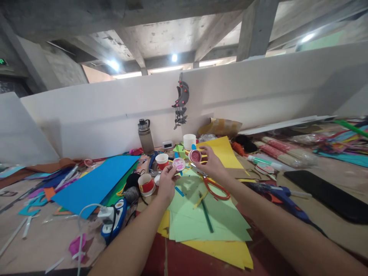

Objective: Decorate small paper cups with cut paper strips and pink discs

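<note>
My left hand (167, 183) pinches a round white disc (179, 164) with pink markings and small blue tabs at its edge. Close to its right, my right hand (213, 164) has its fingers around a small round cup (195, 156), its reddish inside turned toward me and a blue piece on top. Whether the disc and cup touch is hard to make out. Below both hands lie light green paper sheets (186, 224), a dark green pencil (207, 212) and orange-handled scissors (217, 190). Two red-and-white paper cups (147, 185) stand left of my left hand.
Blue paper (99, 182), a power strip (116, 220) and a grey bottle (146, 138) are on the left. A glue gun (287, 199), a black flat object (324, 195) and wrapped sticks (276, 151) lie on the right. A grey crescent ornament (182, 96) hangs on the white panel.
</note>
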Demonstrator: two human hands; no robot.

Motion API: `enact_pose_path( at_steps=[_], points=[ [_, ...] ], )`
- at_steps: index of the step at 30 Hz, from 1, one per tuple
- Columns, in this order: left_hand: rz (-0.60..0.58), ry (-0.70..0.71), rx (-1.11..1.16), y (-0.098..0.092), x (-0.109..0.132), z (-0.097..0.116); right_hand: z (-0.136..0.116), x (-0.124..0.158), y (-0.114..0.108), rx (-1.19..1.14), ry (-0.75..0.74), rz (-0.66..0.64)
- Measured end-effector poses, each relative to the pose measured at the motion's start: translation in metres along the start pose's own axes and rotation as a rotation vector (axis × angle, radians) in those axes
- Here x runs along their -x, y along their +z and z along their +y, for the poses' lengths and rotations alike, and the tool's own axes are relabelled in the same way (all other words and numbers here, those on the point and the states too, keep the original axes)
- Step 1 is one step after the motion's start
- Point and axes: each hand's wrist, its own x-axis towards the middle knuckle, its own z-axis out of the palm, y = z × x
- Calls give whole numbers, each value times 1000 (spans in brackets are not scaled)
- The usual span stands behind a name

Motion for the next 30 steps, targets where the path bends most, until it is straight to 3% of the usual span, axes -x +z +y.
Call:
enact_pose_path(
  at_steps=[6,12,18,30],
  points=[
    [75,-51,128,-4,-5,1,21,4,8,-40,54,135],
    [35,-121,150,-3,-4,2,31,5,3,-67,24,92],
    [-12,-121,140,-1,-3,5,41,5,3,-151,103,32],
    [7,-90,68,1,-3,2,23,8,-4,-314,221,166]
  ],
)
